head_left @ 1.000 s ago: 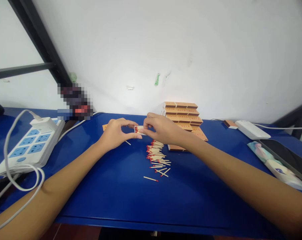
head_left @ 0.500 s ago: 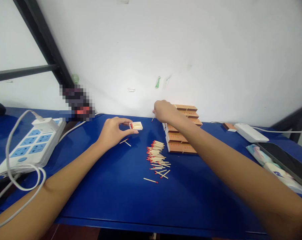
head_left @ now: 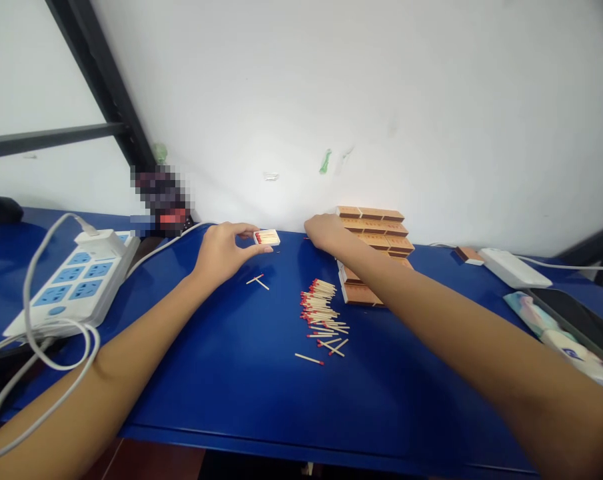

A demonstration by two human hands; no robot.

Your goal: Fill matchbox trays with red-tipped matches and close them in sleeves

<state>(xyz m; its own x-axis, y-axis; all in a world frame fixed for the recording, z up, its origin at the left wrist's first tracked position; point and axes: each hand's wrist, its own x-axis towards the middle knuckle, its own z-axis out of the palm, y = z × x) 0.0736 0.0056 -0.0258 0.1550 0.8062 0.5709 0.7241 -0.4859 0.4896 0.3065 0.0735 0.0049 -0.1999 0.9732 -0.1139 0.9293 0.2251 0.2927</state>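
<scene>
Held at its edges by the fingers and thumb of my left hand (head_left: 226, 250) is a small white matchbox tray (head_left: 275, 238), open side up and filled with red-tipped matches (head_left: 267, 237). Near the wall, left of the stacked matchboxes, my right hand (head_left: 325, 231) is closed, fingers pointing down at the table. A bit of red shows at its fingertips, apparently a match head; the rest is hidden behind the hand. A loose pile of matches (head_left: 321, 303) lies between my forearms. One stray match (head_left: 308, 359) lies in front of it, and two crossed matches (head_left: 258, 280) lie below my left hand.
Rows of orange-brown matchboxes (head_left: 374, 215) stand by the wall, partly behind my right forearm. On the left is a power strip (head_left: 88, 293) with a looping white cable (head_left: 17, 287). At right are a single matchbox (head_left: 468, 255), a white device (head_left: 515, 268) and a phone (head_left: 576, 320).
My right hand has lowered towards the table by the wall, and the match below its fingers is now mostly hidden. My left hand still holds the filled tray. The view has shifted slightly.
</scene>
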